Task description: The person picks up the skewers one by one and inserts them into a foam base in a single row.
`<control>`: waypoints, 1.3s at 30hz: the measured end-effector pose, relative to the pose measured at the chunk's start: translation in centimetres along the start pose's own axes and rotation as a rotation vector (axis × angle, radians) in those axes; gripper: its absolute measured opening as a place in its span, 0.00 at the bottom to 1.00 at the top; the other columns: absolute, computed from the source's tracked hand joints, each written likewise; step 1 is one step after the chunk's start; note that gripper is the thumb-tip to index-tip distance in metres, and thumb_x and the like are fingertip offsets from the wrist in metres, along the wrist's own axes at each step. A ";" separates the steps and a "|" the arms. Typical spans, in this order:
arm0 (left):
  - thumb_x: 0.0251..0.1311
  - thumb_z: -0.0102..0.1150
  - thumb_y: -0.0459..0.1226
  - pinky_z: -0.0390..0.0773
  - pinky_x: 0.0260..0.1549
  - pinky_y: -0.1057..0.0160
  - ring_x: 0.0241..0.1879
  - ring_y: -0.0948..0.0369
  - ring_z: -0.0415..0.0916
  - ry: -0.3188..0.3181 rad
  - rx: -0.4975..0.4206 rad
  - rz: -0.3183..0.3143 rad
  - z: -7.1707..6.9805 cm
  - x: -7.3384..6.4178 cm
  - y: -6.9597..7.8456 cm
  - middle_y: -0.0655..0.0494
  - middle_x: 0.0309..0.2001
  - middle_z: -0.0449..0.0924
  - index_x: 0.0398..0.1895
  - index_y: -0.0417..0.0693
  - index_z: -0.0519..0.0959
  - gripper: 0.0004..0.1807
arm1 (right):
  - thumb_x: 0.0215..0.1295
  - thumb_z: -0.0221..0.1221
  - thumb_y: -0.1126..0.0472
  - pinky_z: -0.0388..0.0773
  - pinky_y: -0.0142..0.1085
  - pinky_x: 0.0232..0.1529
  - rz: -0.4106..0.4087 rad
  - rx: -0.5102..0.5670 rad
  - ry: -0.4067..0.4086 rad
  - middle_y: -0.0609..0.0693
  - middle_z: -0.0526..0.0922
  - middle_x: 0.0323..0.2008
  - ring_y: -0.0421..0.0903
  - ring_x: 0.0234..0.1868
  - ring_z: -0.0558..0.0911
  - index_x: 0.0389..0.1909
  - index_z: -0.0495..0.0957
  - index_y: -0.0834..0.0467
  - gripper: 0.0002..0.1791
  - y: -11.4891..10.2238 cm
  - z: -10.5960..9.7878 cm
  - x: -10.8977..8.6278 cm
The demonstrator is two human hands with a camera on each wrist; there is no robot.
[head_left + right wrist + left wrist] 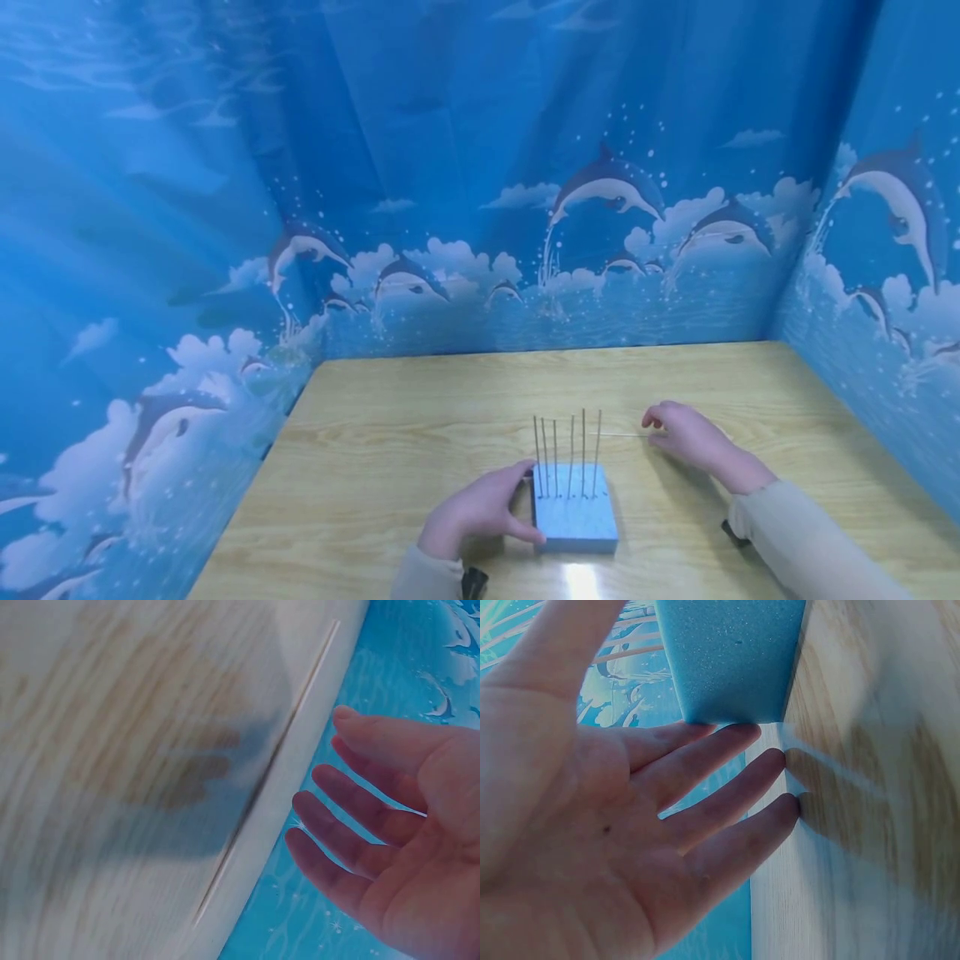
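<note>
A light-blue foam block lies on the table with several thin brown sticks standing upright in a row in its top. My left hand holds the block at its left side, thumb at the near corner and fingertips at the far corner. In the left wrist view the fingers are fairly straight and touch the block's end. My right hand hovers over a thin pale stick lying flat. In the right wrist view its loosely bent fingers are apart from that stick.
The wood-grain table reaches back to a blue dolphin-printed curtain, which also hangs along its left and right sides. A dark wrist strap piece shows by the left sleeve.
</note>
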State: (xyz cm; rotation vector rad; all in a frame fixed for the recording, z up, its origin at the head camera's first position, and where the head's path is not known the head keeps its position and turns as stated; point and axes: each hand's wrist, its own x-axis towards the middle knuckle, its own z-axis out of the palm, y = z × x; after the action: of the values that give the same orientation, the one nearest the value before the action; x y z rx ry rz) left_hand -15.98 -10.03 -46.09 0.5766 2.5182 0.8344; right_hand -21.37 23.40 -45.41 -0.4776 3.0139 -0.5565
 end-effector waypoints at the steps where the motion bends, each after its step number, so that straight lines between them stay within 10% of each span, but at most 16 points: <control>1: 0.32 0.79 0.57 0.63 0.73 0.47 0.73 0.54 0.61 -0.001 -0.002 0.000 0.0 0.0 0.0 0.57 0.75 0.62 0.77 0.57 0.57 0.63 | 0.54 0.67 0.69 0.83 0.50 0.43 0.007 -0.007 -0.010 0.54 0.83 0.35 0.52 0.39 0.82 0.40 0.81 0.63 0.12 0.1 0.1 0.2; 23: 0.32 0.78 0.58 0.62 0.73 0.49 0.73 0.55 0.61 0.003 0.005 0.009 0.2 0.2 -0.4 0.56 0.75 0.62 0.77 0.55 0.56 0.64 | 0.58 0.64 0.69 0.82 0.43 0.36 -0.007 -0.045 0.018 0.48 0.81 0.27 0.45 0.30 0.79 0.27 0.80 0.59 0.04 1.9 2.0 1.0; 39: 0.34 0.78 0.57 0.62 0.73 0.49 0.73 0.54 0.61 0.007 0.009 0.032 0.1 0.0 -0.4 0.55 0.75 0.61 0.77 0.53 0.55 0.64 | 0.64 0.57 0.73 0.83 0.41 0.32 0.021 0.042 0.076 0.56 0.85 0.31 0.49 0.32 0.83 0.37 0.79 0.67 0.03 0.1 -0.9 0.1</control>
State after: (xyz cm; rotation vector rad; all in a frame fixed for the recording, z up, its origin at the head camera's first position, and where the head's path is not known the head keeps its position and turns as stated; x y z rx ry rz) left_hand -16.03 -10.24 -46.40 0.6199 2.5267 0.8386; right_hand -21.58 23.79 -44.56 -0.4318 3.0679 -0.6494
